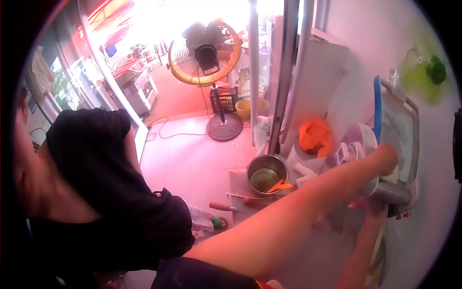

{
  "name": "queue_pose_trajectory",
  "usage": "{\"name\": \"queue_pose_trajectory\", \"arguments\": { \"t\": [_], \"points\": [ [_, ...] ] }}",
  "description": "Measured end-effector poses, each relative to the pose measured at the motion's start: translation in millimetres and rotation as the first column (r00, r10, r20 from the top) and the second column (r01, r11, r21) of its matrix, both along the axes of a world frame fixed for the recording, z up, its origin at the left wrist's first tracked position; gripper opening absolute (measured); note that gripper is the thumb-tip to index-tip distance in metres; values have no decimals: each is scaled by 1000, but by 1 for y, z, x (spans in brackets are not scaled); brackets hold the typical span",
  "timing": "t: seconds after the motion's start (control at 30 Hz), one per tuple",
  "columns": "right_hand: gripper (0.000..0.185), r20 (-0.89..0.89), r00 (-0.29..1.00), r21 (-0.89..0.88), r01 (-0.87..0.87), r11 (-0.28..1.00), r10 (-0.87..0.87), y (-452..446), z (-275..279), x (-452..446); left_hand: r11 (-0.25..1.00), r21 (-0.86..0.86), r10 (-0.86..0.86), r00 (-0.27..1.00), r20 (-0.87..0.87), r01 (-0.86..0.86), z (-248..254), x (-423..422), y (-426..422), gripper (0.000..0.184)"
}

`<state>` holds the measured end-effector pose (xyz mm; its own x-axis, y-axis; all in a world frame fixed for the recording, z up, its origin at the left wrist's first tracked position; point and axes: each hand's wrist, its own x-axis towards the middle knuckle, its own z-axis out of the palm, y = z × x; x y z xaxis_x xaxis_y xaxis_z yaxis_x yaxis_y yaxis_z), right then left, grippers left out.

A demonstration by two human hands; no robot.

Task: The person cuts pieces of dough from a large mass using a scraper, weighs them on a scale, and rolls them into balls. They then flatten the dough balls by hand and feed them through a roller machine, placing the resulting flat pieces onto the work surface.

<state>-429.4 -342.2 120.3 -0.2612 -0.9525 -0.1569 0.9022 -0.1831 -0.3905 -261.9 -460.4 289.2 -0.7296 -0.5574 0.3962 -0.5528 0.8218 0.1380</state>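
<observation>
My left arm reaches across to a metal-framed machine (413, 144) with a blue edge at the right. My left hand (386, 159) is bent closed against its lower part; what the fingers hold is hidden. Lower down, my right hand (376, 211) is under the machine's steel lower end, its fingers mostly hidden and blurred. A pale, rounded plastic container (363, 137) stands just left of my left hand, partly behind my forearm. White objects beside it are too blurred to name.
A steel pot (251, 176) with liquid and an orange-handled tool stands left of my forearm, near a wooden-handled tool (221, 206). Orange cloth or plastic (316, 137) lies behind. A person in black (115, 183) is close at left. A standing fan (206, 57) is beyond.
</observation>
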Motion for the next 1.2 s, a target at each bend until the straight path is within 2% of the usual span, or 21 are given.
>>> {"name": "queue_pose_trajectory", "arguments": {
  "t": [0.1,0.17,0.2,0.27,0.3,0.4,0.47,0.53,0.57,0.63,0.67,0.73,0.77,0.83,0.87,0.9,0.93,0.97,1.0,1.1,1.2],
  "points": [
    [36,-37,967,-214,-254,943,252,0,-10,-16,998,64,-15,1000,-3,15,1,0,0,27],
    [36,-34,998,-18,54,998,-55,7,18,31,998,59,-14,1000,24,13,4,1,1,27],
    [36,-57,977,80,211,974,-207,10,30,48,998,58,-14,999,36,12,6,1,2,27],
    [37,-73,994,-154,-86,984,76,3,-10,11,997,83,-14,999,41,11,8,2,5,27],
    [38,-102,972,-270,-231,935,210,-2,-33,-4,996,90,-16,999,48,11,8,3,4,27],
    [41,-89,949,-317,-314,895,302,-17,-82,-27,997,66,-30,998,47,26,11,7,7,29],
    [46,-339,941,-55,-5,998,-14,-16,-78,-11,997,75,-37,998,50,33,12,8,8,30],
    [54,-688,701,-18,245,969,-189,-10,-77,10,998,45,-38,999,38,36,13,12,11,30],
    [59,-844,483,-94,292,952,-231,-7,-78,20,999,9,-39,999,22,39,14,15,14,30],
    [69,-936,278,-121,320,940,-215,7,-69,41,999,-24,-41,999,16,41,14,15,14,31],
    [74,-928,330,-65,321,945,-175,17,-45,59,999,-23,-40,999,30,41,12,13,12,31],
    [74,-977,180,-44,364,931,-116,20,-20,66,999,22,-25,996,90,23,13,10,7,31],
    [70,-997,-28,-83,407,910,-78,25,-17,64,997,73,-21,990,137,11,13,7,4,32],
    [60,-996,12,-80,396,915,-93,34,-28,42,993,120,-35,987,154,17,12,1,10,31],
    [54,-951,271,-56,332,942,-152,20,-54,19,995,103,-35,990,134,21,16,7,13,31],
    [48,-812,559,-25,256,966,-169,13,-53,19,997,77,-27,993,119,18,20,13,13,31],
    [43,-586,793,-6,204,979,-169,9,-40,28,996,89,-21,992,122,10,21,16,12,31],
    [39,-258,958,27,141,990,-129,13,-27,33,995,103,-21,992,124,8,21,17,13,30],
    [35,105,992,33,74,997,-77,18,-9,41,993,116,-27,992,125,12,23,15,14,30],
    [35,-98,995,-147,-51,988,36,20,-45,15,992,123,-43,994,105,30,15,9,9,31],
    [34,-348,936,-20,52,998,-56,30,-49,14,992,120,-43,995,95,31,16,11,8,32]
  ]
}}
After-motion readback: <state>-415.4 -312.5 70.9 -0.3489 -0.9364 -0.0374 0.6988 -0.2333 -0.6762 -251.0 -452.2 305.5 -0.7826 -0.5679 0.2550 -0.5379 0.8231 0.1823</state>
